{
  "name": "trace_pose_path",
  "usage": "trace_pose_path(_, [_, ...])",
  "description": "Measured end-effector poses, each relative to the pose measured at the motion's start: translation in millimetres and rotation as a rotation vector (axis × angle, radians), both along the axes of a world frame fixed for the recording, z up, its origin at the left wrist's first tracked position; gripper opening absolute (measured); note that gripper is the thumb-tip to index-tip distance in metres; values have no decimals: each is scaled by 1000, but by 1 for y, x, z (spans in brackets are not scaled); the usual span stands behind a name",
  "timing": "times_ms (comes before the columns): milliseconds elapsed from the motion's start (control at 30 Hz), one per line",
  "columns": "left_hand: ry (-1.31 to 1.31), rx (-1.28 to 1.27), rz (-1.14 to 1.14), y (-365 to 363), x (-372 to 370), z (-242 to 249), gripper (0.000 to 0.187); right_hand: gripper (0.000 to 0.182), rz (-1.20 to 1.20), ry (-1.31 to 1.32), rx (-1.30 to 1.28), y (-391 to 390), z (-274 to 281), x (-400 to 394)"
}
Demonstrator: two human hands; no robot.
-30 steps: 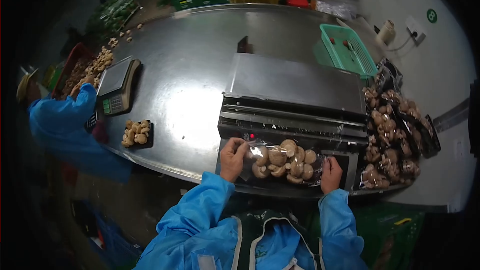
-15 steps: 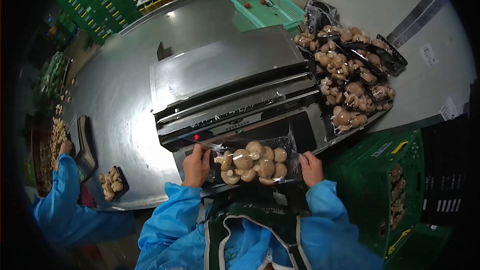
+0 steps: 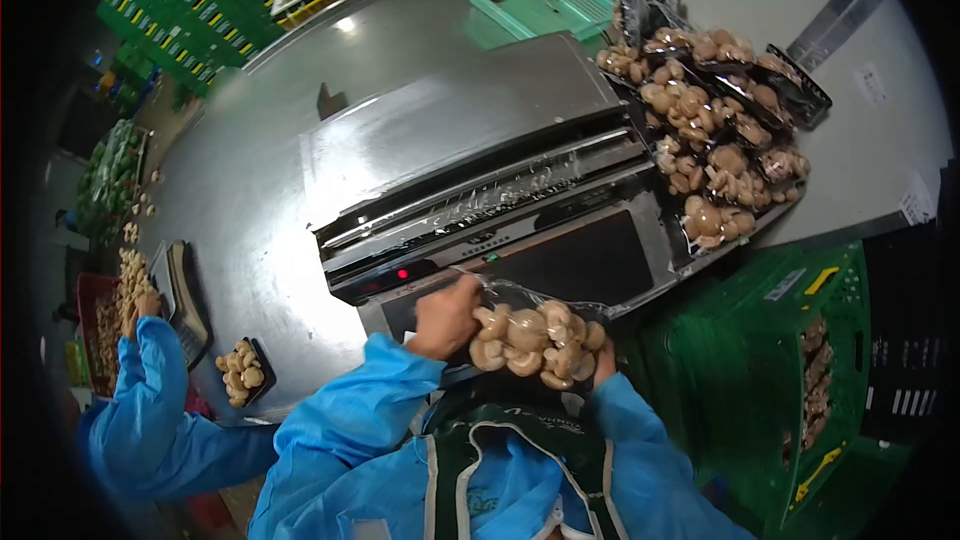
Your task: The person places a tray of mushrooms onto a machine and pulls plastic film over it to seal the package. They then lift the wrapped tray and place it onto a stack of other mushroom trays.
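A tray of brown mushrooms (image 3: 537, 342) under clear film is held close in front of my body. My left hand (image 3: 446, 318) is closed on its left end, thumb and fingers pinching the film near the upper corner. On the other end, my right hand (image 3: 604, 364) grips the pack from the side and below; most of its fingers are hidden behind the tray. Loose film stretches along the pack's upper edge. Just beyond the pack lies the wrapping machine (image 3: 490, 210) with a dark plate (image 3: 570, 258) and a lit red light (image 3: 403, 274).
Wrapped mushroom packs (image 3: 715, 140) are piled right of the machine. A mint-green basket (image 3: 530, 0) stands behind. At left are a mushroom tray (image 3: 243, 372), a scale (image 3: 185, 300) and a co-worker's hand (image 3: 146, 308) among loose mushrooms. Green crates (image 3: 770, 340) stand at right.
The mushroom pack has shifted right and tilted, leaving the dark plate uncovered. My left hand has moved right and inward; my right hand has slid lower, partly behind the pack.
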State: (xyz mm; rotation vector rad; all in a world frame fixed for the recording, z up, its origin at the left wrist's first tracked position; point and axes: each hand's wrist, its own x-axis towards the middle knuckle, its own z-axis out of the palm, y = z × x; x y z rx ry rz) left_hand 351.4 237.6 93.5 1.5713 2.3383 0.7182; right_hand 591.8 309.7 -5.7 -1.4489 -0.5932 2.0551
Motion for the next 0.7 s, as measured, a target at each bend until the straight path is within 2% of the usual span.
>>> trace_pose_path(67, [-262,65,-64,-2,0,-3,10,20,127,212,-153,-6,2,-13])
trace_pose_path(100, [-1021,170,34,-7,7,-21,12,20,199,266,-180,-7,8,-13])
trace_pose_path(167, [-1444,260,109,-27,30,-4,10,21,331,318,-210,-10,21,-3])
trace_pose_path(200, [-1339,195,132,-36,40,17,11,21,394,323,-211,-14,28,3])
trace_pose_path(233, [-1327,239,90,-48,54,30,12,21,467,316,-206,-20,37,13])
trace_pose_path(267, [-1528,297,54,-63,68,39,17,22,555,311,-199,-24,45,19])
trace_pose_path(300, [-1589,356,-201,-67,68,53,21,22,652,305,-187,-28,53,23])
trace_pose_path(333, [-1776,399,-216,-68,69,77,29,22,760,278,-165,-28,60,24])
trace_pose_path(367, [-1802,321,-356,-69,62,87,39,23,869,231,-126,-26,69,30])
trace_pose_path(433, [-2260,268,-608,-78,75,88,74,23,1084,137,-8,-12,87,30])
trace_pose_path(467, [-2199,147,-771,-77,71,73,77,24,1198,71,60,-4,94,29])
trace_pose_path(533, [-2112,224,-694,-91,75,72,77,25,1429,-55,334,23,109,14])
trace_pose_path(567, [-2077,265,-636,-99,75,71,77,25,1512,-89,578,44,116,0])
trace_pose_path(600, [-2052,300,-599,-106,76,70,76,26,1480,-38,930,74,115,-15])
trace_pose_path(633, [-2030,336,-561,-112,77,68,76,26,1366,130,1260,115,98,-26])
trace_pose_path(667, [-2006,376,-532,-117,77,68,76,24,965,400,748,75,174,-59])
trace_pose_path(700, [-1999,403,-511,-122,80,66,76,28,1139,476,716,44,235,-80])
